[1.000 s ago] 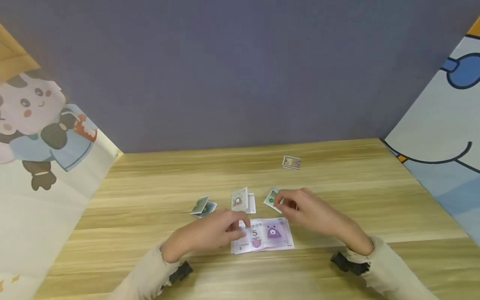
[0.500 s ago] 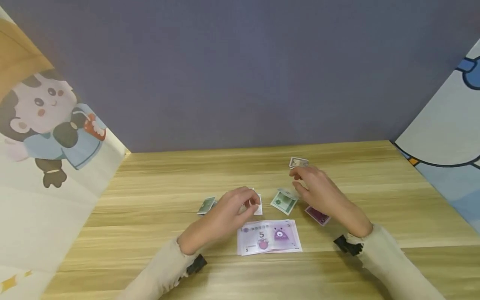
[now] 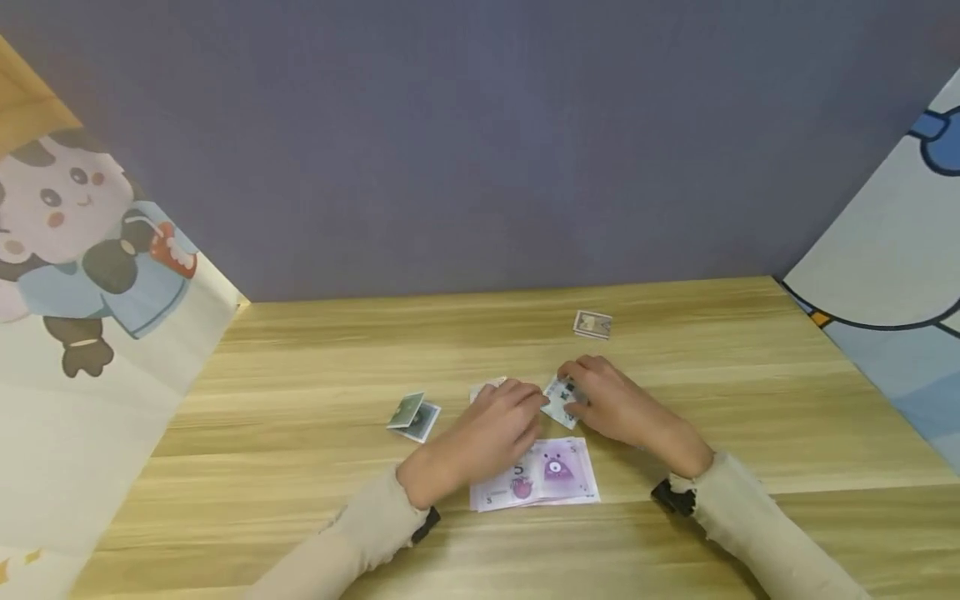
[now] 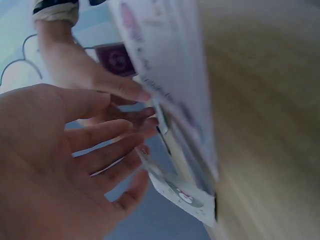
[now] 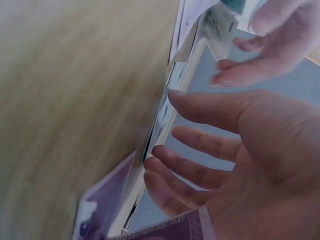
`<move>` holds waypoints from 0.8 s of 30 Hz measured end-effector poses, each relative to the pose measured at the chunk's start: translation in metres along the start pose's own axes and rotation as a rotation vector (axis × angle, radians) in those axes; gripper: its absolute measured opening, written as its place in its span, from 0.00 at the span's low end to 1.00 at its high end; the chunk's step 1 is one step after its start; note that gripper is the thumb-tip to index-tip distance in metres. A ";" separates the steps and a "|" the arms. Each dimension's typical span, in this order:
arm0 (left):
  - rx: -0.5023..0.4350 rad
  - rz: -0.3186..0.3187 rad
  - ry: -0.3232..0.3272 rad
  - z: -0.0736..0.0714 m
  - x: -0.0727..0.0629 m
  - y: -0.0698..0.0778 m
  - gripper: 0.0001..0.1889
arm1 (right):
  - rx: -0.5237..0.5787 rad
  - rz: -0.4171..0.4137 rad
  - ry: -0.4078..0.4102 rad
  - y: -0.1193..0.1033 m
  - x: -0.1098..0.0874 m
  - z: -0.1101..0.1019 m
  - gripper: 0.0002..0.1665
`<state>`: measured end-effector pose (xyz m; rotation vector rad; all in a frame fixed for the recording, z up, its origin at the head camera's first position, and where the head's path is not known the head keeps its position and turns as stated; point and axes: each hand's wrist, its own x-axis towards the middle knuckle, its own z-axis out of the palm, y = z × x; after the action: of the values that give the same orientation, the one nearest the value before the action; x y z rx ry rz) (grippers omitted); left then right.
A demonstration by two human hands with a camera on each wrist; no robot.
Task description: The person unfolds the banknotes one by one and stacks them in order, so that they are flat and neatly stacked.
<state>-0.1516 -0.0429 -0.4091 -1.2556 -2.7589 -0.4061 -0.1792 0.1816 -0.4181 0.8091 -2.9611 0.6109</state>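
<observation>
In the head view my right hand [image 3: 618, 406] rests its thumb and fingertips on a small pale play banknote [image 3: 559, 403] with dark green marks. That note lies on the table; in the right wrist view it appears nearly edge-on between the spread thumb and fingers. My left hand [image 3: 483, 433], with loosely bent fingers, is over a folded pale banknote [image 4: 182, 192] and partly covers it in the head view. The left wrist view shows the fingers beside its raised flap. Under the left hand lies a stack of purple 5 notes [image 3: 555, 475], partly covered.
A folded green banknote [image 3: 412, 415] stands half open on the left. Farther back lies a small folded brownish note [image 3: 593, 325]. A dark purple folded note [image 5: 105, 202] is near the right hand, hidden by the arm in the head view. A grey panel [image 3: 480, 150] closes the back.
My right hand has come back down from above the green note onto the small note, which now shows a pale face. The left hand has moved right over the folded pale note.
</observation>
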 end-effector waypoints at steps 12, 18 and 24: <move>0.122 -0.004 -0.151 0.010 -0.006 0.006 0.25 | 0.132 0.056 -0.010 -0.003 0.002 0.001 0.28; 0.127 -0.030 -0.181 0.008 -0.008 0.009 0.25 | 0.155 0.090 0.098 -0.006 0.005 0.003 0.22; 0.131 -0.037 -0.190 0.010 -0.009 0.010 0.25 | 0.253 0.127 0.048 -0.003 0.004 0.005 0.20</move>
<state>-0.1377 -0.0399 -0.4180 -1.2752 -2.9123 -0.1105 -0.1805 0.1758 -0.4214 0.6095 -2.9466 1.0128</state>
